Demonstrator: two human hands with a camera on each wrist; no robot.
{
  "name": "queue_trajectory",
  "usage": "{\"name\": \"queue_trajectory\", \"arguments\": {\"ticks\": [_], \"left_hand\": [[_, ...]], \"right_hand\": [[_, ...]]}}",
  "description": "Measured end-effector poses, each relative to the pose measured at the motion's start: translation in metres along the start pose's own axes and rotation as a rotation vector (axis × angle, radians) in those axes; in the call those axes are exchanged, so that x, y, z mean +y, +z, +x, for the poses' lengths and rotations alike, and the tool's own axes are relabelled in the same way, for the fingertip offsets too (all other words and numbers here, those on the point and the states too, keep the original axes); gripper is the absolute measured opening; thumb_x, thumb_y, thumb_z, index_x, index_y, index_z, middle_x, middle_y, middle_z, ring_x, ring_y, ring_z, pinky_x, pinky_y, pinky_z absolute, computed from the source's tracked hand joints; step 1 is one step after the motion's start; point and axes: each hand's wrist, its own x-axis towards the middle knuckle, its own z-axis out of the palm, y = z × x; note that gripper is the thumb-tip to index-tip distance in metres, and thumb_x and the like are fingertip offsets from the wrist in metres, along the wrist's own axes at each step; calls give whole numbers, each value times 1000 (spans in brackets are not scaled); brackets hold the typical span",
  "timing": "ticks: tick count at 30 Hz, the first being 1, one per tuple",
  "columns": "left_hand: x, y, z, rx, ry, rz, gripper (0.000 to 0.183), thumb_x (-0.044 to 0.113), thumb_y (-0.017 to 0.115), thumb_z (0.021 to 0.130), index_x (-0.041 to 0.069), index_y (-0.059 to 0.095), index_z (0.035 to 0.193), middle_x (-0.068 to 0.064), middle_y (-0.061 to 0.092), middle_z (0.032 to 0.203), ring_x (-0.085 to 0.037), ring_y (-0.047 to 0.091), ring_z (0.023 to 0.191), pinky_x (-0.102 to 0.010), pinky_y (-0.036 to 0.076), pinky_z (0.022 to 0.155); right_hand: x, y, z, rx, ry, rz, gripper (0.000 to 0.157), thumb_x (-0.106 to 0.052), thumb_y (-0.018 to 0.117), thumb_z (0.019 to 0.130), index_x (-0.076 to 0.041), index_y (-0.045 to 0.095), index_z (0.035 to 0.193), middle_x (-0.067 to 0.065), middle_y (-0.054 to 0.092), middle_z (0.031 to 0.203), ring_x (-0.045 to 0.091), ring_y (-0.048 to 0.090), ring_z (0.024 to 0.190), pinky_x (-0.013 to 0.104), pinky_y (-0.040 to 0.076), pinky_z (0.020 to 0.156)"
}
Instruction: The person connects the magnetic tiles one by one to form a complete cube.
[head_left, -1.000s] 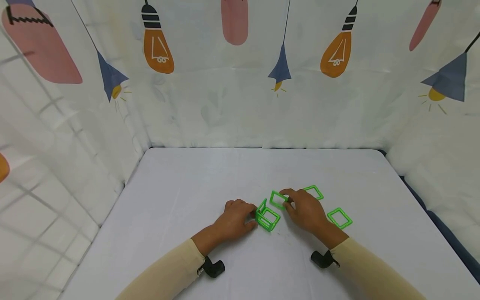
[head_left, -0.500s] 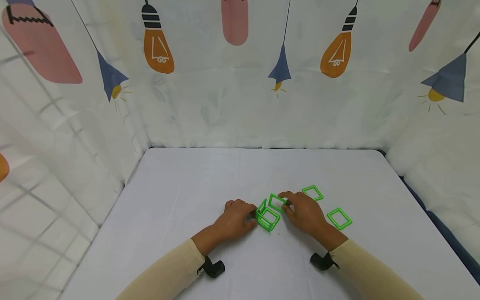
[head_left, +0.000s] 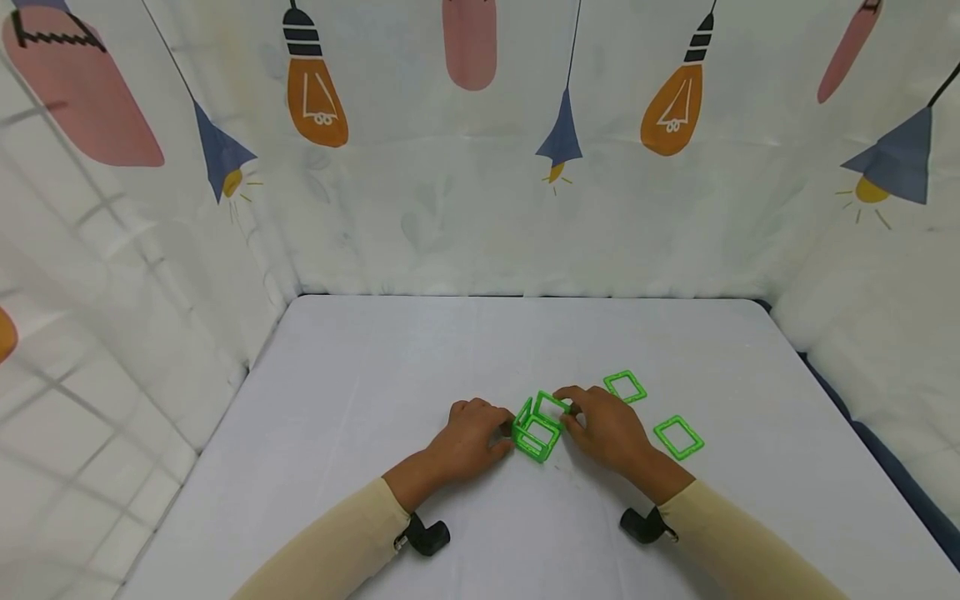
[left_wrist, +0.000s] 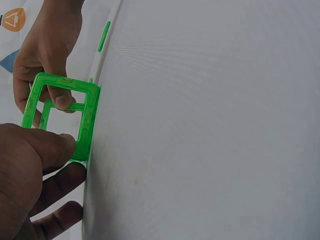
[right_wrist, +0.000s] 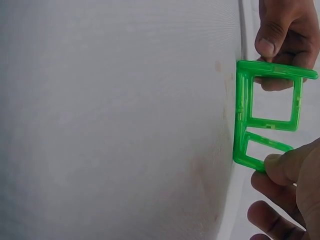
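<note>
Green square magnetic tiles (head_left: 552, 445), open in the middle, are joined near the table's centre: one lies flat with others standing along its edges. My left hand (head_left: 471, 437) grips the joined tiles at their left side, thumb toward me. Between thumb and forefinger, my right hand (head_left: 609, 427) pinches another upright green tile (head_left: 553, 399) by its right side. That tile leans slightly, its lower edge at the far edge of the flat one. In the right wrist view, the base tile (right_wrist: 240, 112) lies on the tabletop, and the right thumb (right_wrist: 282, 167) presses the tilted tile near its corner.
Two loose green tiles lie flat to the right: one loose tile (head_left: 637, 382) behind the right hand, another loose tile (head_left: 666, 422) beside the right wrist. The white table (head_left: 375, 350) meets a printed cloth wall (head_left: 465, 208) at the back. Each wrist wears a black camera (head_left: 429, 537).
My right hand has brought its tile a little left and toward me, closing the gap to the joined tiles. The left hand has stayed still.
</note>
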Motion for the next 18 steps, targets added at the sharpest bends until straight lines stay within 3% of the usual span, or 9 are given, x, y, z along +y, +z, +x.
{"name": "queue_trajectory", "arguments": {"ticks": [18], "left_hand": [[-1, 0, 1, 21, 29, 18, 19, 21, 76, 95, 19, 71, 113, 9, 70, 105, -18, 56, 108, -49, 36, 96]], "right_hand": [[-3, -3, 1, -6, -89, -58, 37, -18, 82, 89, -26, 70, 123, -7, 71, 91, 11, 63, 79, 26, 46, 58]]}}
